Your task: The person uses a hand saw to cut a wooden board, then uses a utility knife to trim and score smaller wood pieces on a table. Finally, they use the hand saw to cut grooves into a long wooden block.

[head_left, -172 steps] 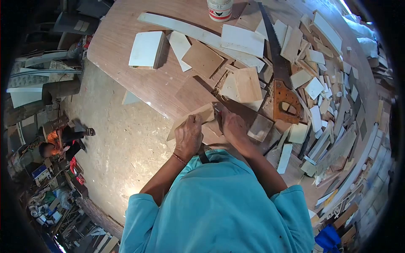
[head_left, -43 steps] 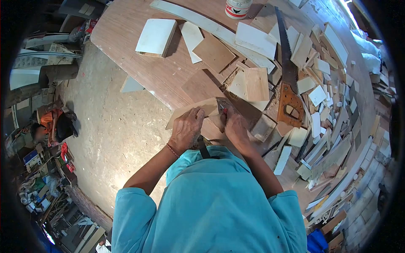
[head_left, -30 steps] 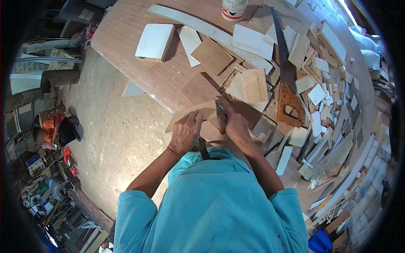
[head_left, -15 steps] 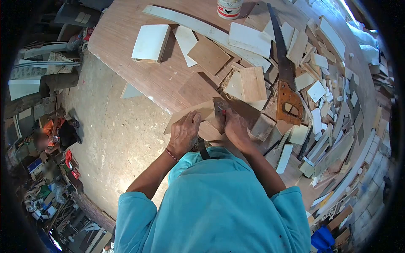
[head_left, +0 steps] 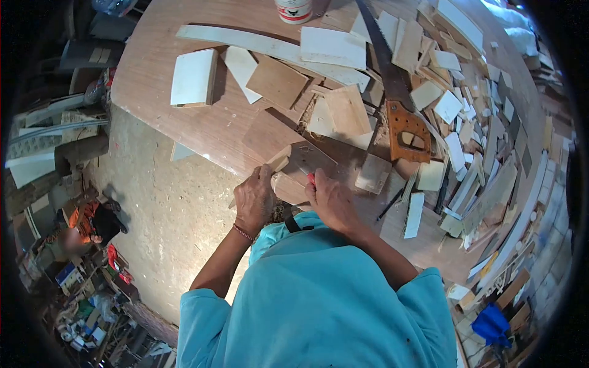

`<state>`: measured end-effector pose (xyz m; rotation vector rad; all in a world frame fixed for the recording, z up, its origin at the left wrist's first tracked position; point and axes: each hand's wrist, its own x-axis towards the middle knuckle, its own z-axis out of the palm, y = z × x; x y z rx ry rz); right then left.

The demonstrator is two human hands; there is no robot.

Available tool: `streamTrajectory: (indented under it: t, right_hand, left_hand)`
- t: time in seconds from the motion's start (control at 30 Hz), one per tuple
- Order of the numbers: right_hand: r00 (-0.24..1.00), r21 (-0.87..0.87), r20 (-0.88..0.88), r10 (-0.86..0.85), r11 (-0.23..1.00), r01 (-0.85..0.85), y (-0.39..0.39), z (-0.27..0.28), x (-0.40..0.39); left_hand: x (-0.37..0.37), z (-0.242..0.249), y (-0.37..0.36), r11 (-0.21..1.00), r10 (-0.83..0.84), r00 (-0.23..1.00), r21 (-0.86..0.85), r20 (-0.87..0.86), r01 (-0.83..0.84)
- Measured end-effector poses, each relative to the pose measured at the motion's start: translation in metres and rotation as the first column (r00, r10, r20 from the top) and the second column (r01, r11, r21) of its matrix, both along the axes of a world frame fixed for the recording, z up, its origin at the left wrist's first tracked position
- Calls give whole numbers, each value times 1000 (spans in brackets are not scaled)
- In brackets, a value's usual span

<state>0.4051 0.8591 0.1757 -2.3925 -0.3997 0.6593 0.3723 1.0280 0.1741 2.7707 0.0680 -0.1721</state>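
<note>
My left hand is closed on a thin wooden board, held tilted at the table's near edge so that mostly its narrow side shows. Just to the right, my right hand grips a small red-handled tool; its working end is too small to make out. Beyond both hands, a flat brown wood piece lies on the table. A light block rests right of my right hand.
A handsaw lies on the wooden table, beside a heap of offcuts. A white box-like block, a long strip and a tub stand farther back. At left, another person sits on the floor.
The board in my left hand has turned from showing its broad face to nearly edge-on. My right hand has moved slightly away from it. The whole view has shifted.
</note>
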Motion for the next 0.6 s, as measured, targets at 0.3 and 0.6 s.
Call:
streamTrajectory:
  t: [0.3, 0.6]
  right_hand:
    - [1000, 79, 19, -20, 997, 18, 2, -23, 0]
    - [999, 55, 9, -38, 998, 37, 5, -14, 1]
  left_hand:
    - [-1, 0, -2, 1000, -28, 998, 9, 65, 28]
    - [2, 1, -2, 1000, 22, 1000, -5, 15, -22]
